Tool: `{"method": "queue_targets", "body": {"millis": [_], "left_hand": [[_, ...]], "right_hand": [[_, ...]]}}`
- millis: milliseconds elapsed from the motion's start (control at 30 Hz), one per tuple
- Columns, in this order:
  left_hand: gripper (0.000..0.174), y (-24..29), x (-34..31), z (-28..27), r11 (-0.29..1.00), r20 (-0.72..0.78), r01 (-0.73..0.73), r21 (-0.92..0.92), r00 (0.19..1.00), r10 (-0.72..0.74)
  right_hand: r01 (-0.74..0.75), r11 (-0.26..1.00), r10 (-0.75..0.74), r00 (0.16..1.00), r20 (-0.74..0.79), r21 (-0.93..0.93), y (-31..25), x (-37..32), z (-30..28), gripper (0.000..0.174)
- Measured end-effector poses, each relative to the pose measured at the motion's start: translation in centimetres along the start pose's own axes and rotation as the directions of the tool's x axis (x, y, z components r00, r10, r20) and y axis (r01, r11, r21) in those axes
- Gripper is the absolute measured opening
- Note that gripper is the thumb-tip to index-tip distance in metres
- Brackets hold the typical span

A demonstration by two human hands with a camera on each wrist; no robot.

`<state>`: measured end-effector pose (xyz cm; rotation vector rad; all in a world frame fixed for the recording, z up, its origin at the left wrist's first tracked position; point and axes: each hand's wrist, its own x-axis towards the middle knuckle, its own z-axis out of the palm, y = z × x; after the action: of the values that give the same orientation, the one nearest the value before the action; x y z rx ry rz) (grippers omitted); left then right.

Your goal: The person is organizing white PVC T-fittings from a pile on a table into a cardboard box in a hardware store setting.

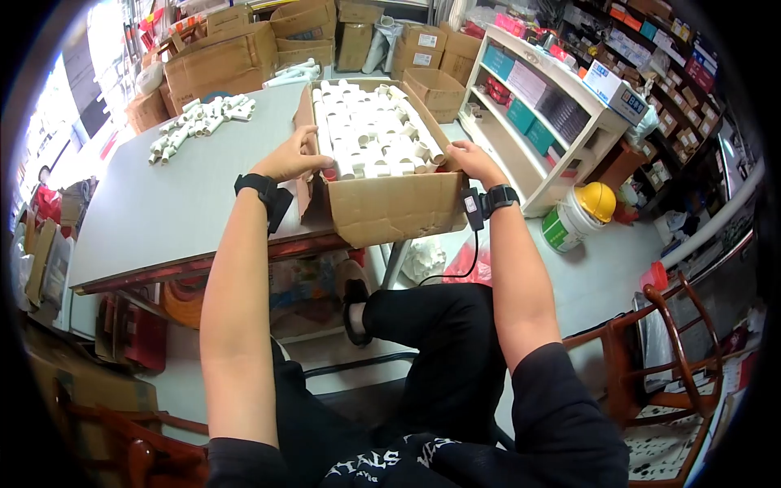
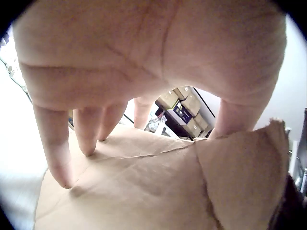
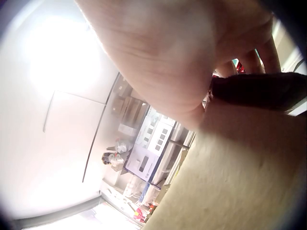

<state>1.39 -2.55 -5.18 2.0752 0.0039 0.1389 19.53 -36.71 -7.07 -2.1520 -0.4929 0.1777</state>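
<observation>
A cardboard box [image 1: 397,210], full of short white plastic pipe fittings [image 1: 370,130], stands at the table's right end, its near end jutting past the edge. My left hand [image 1: 286,157] grips the left wall near the front corner. In the left wrist view its fingers [image 2: 87,134] lie spread on the brown flap [image 2: 139,177], with the thumb at the torn edge. On the opposite side, my right hand [image 1: 480,163] holds the right wall by the front corner. The right wrist view shows that palm [image 3: 163,62] against the cardboard [image 3: 240,163], most fingers hidden behind it.
More white fittings [image 1: 199,124] lie piled on the grey table [image 1: 163,215]. Cardboard boxes [image 1: 224,61] stack up behind it. To the right are a white shelf unit [image 1: 521,134], a bucket [image 1: 567,221] with a yellow helmet [image 1: 596,201], and a wooden chair [image 1: 663,358].
</observation>
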Motion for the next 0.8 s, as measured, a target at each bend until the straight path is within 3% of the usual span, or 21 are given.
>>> {"method": "queue_targets", "body": {"millis": [133, 233, 333, 400, 533, 600, 667, 733, 800], "left_hand": [[0.095, -1.7, 0.4, -0.3, 0.999, -0.042, -0.01, -0.038, 0.999, 0.008], [0.092, 0.9, -1.4, -0.5, 0.985, -0.047, 0.153, -0.083, 0.986, -0.158], [0.088, -0.1, -1.2, -0.6, 0.978, -0.026, 0.189, -0.088, 0.981, -0.192], [0.087, -0.6, -1.3, -0.5, 0.982, -0.042, 0.167, -0.09, 0.984, -0.172], [0.088, -0.7, -2.3, -0.6, 0.983, -0.135, 0.176, -0.052, 0.974, -0.181], [0.088, -2.6, -1.5, -0.5, 0.989, -0.187, 0.124, 0.08, 0.976, -0.107], [0.076, -2.3, -2.8, -0.7, 0.99, -0.224, 0.083, 0.116, 0.973, -0.056], [0.065, -2.4, -3.0, -1.1, 0.967, -0.098, 0.08, 0.244, 0.994, -0.058], [0.055, -2.5, -3.9, -0.9, 0.942, -0.08, 0.111, 0.316, 0.993, -0.09]], "right_hand": [[0.056, 0.993, -0.066, 0.993, -0.1, -0.101, -1.1, -0.5, -0.4, 0.046], [0.213, 0.972, -0.233, 0.939, -0.253, -0.101, -1.3, 0.6, -1.0, 0.04], [0.327, 0.945, -0.31, 0.896, -0.319, 0.0, -4.0, 1.0, -1.1, 0.032], [0.326, 0.933, -0.278, 0.922, -0.268, 0.152, -8.4, -1.3, -0.2, 0.026], [0.406, 0.894, -0.374, 0.909, -0.183, 0.191, -14.4, -4.3, 2.6, 0.022], [0.431, 0.873, -0.413, 0.902, -0.126, 0.226, -16.8, -5.4, 4.5, 0.02], [0.424, 0.865, -0.425, 0.903, -0.055, 0.27, -19.0, -6.5, 6.6, 0.021], [0.423, 0.85, -0.451, 0.892, 0.018, 0.314, -21.7, -7.6, 8.6, 0.023], [0.418, 0.818, -0.486, 0.869, 0.087, 0.394, -24.6, -9.1, 11.3, 0.026]]}}
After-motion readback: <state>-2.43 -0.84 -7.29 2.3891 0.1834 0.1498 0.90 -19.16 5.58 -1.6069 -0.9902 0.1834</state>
